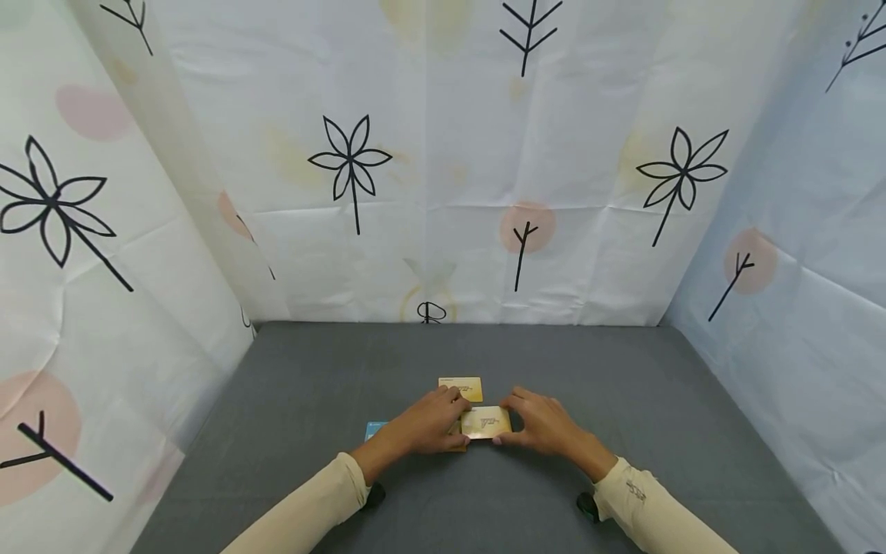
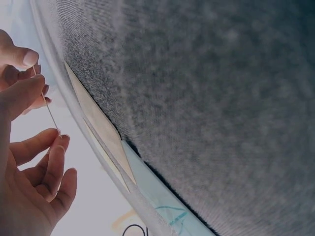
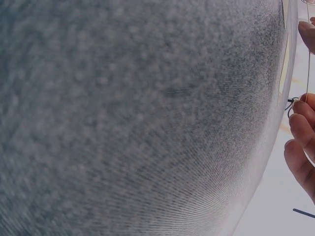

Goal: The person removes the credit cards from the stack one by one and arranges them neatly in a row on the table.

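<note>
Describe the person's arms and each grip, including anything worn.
Both sleeves are long and pale cream; the right one bears a dark, scribble-like marking near its end. Small black pieces show at both wrists. Left grip and right grip: no gloves visible.

A grey surface [image 1: 484, 500] is running back to a pale, creased cloth [image 1: 450, 169], which is hanging behind it and showing black-outlined flowers [image 1: 350, 160]. A left cloth [image 1: 166, 308] and a bluish right cloth [image 1: 803, 346] are flanking the surface, both displaying pinkish circles [image 1: 764, 265] and dark twigs [image 1: 730, 288].
</note>
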`<move>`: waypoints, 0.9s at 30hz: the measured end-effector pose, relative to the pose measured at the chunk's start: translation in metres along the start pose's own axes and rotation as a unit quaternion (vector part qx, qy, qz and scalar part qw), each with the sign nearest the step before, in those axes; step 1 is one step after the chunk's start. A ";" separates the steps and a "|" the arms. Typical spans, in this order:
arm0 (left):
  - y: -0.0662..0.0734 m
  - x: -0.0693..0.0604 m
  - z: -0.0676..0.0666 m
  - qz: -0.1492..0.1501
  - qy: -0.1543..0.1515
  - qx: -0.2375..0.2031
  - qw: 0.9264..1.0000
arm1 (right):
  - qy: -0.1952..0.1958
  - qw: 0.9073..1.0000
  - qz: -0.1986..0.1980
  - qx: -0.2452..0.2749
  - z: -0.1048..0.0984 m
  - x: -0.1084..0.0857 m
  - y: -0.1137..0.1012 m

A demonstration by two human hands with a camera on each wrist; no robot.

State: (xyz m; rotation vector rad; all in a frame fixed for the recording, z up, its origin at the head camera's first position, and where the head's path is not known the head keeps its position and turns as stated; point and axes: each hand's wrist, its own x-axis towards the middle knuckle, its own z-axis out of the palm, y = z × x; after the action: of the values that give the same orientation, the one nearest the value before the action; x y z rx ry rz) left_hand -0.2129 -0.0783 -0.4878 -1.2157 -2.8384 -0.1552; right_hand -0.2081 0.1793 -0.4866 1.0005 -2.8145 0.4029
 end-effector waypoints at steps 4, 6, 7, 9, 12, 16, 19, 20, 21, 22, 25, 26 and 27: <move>0.001 0.000 0.000 0.000 -0.002 0.006 1.000 | 0.002 1.000 -0.004 0.001 0.000 -0.002 0.000; 0.002 0.001 0.001 0.001 -0.003 0.010 1.000 | 0.003 1.000 -0.005 0.001 0.000 -0.003 0.001; 0.003 0.002 0.001 0.001 -0.005 0.010 1.000 | 0.004 1.000 -0.005 -0.001 0.000 -0.004 0.001; 0.004 0.003 0.000 0.002 -0.007 0.010 1.000 | 0.004 1.000 -0.004 -0.002 0.001 -0.006 0.002; 0.006 0.004 -0.001 0.000 -0.007 0.010 1.000 | 0.005 1.000 -0.001 0.001 0.001 -0.008 0.003; 0.007 0.005 -0.001 -0.001 -0.006 0.013 1.000 | 0.003 1.000 0.000 0.009 0.000 -0.009 0.004; 0.007 0.006 0.000 0.000 -0.009 0.013 1.000 | -0.001 1.000 0.003 0.015 -0.002 -0.009 0.005; 0.007 0.006 0.000 0.000 -0.010 0.013 1.000 | -0.002 1.000 0.004 0.017 -0.002 -0.009 0.005; 0.007 0.006 0.000 0.001 -0.011 0.012 1.000 | -0.003 1.000 0.004 0.019 -0.002 -0.009 0.005; 0.008 0.007 0.000 0.001 -0.013 0.012 1.000 | -0.003 1.000 0.005 0.021 -0.002 -0.010 0.005; 0.008 0.007 0.000 0.006 -0.016 0.014 1.000 | -0.002 1.000 0.002 0.024 -0.002 -0.011 0.005; 0.008 0.007 0.000 0.007 -0.017 0.013 1.000 | -0.002 1.000 0.001 0.025 -0.002 -0.011 0.005; 0.008 0.007 0.000 0.008 -0.018 0.013 1.000 | -0.002 1.000 0.001 0.024 -0.002 -0.012 0.005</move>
State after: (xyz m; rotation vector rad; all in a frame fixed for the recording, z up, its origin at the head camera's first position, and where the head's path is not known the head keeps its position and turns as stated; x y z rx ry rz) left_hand -0.2119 -0.0678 -0.4865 -1.2484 -2.8511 -0.0955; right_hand -0.2024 0.1909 -0.4886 1.0095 -2.8224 0.4718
